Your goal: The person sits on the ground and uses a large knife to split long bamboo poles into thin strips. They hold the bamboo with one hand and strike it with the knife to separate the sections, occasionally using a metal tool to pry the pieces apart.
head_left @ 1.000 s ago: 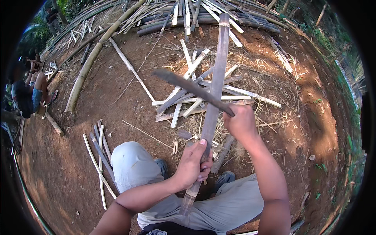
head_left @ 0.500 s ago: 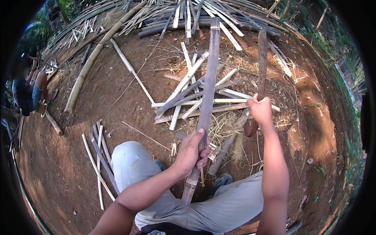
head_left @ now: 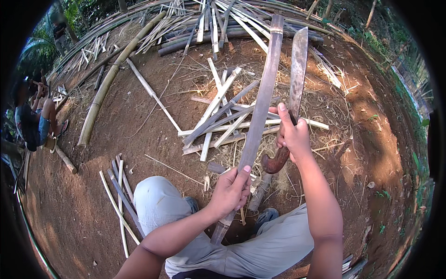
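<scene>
My left hand (head_left: 230, 189) is closed round the lower part of a long dark bamboo strip (head_left: 264, 100). The strip slants away from my lap, its far end tilted to the right. In my right hand (head_left: 293, 135) is a machete (head_left: 298, 69) with a curved brown wooden handle, its blade pointing away from me. The flat of the blade shows, with worn, spotted metal. Blade and strip lie side by side with a narrow gap between them. Beneath both, split bamboo pieces (head_left: 218, 104) lie in a loose crisscross heap on the ground.
A short round log (head_left: 260, 191) lies between my feet. More bamboo strips (head_left: 121, 195) rest beside my left knee. A thick bamboo pole (head_left: 104, 93) stretches along the left, and a stack of poles (head_left: 195, 44) lies at the back. Another person (head_left: 35, 114) sits at the far left.
The machete has turned to show its flat and moved left, nearer the strip. The strip's far end has swung right. Both hands keep their hold.
</scene>
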{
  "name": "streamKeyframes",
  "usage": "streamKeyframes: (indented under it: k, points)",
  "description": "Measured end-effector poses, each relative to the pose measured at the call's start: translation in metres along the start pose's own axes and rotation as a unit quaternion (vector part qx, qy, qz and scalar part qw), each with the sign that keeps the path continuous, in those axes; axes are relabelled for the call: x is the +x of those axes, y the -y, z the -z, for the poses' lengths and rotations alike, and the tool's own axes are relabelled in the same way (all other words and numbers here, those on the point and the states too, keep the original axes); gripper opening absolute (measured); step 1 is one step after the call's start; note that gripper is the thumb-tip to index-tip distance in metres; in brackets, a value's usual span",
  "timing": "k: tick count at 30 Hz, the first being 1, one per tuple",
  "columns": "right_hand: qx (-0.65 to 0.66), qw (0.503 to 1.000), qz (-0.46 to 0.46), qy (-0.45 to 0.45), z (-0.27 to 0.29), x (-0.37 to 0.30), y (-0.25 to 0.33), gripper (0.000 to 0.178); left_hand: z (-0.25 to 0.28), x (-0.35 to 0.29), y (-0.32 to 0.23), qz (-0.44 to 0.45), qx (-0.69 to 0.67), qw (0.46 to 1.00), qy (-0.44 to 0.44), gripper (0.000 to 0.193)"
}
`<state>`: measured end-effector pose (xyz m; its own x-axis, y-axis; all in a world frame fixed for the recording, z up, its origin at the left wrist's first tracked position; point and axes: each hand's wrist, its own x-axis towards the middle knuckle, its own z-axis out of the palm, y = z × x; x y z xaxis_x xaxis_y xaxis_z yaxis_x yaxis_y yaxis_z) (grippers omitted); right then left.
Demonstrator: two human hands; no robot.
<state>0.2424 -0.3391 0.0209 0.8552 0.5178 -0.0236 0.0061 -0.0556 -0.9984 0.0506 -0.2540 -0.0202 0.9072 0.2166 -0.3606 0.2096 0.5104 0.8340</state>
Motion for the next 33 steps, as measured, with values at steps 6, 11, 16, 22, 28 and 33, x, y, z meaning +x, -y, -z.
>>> streamKeyframes:
  k: [6, 11, 16, 22, 28, 33]
  points:
    - [0.219, 0.973, -0.019, -0.073, 0.035, 0.03, 0.003, 0.039, -0.007, -0.003, 0.02, 0.045, 0.042, 0.997, 0.034, 0.039]
    - [0.303, 0.948, -0.029, -0.093, 0.068, 0.052, -0.003, 0.034, -0.011, -0.005, 0.021, 0.075, 0.09, 0.991, 0.057, 0.039]
    - [0.302, 0.94, -0.017, -0.159, 0.095, 0.063, -0.015, 0.029, -0.013, 0.0, 0.024, 0.076, 0.104, 0.99, 0.059, 0.039]
    - [0.253, 0.937, 0.002, -0.239, 0.109, 0.065, -0.024, 0.031, -0.01, 0.003, 0.021, 0.053, 0.111, 0.992, 0.038, 0.039]
    - [0.166, 0.957, -0.003, -0.24, 0.109, 0.053, -0.011, 0.042, -0.009, 0.01, 0.022, 0.046, 0.136, 0.989, 0.023, 0.037]
    - [0.142, 0.983, -0.02, -0.119, 0.092, 0.034, 0.006, 0.03, -0.008, 0.002, 0.016, 0.079, 0.192, 0.97, 0.124, 0.036]
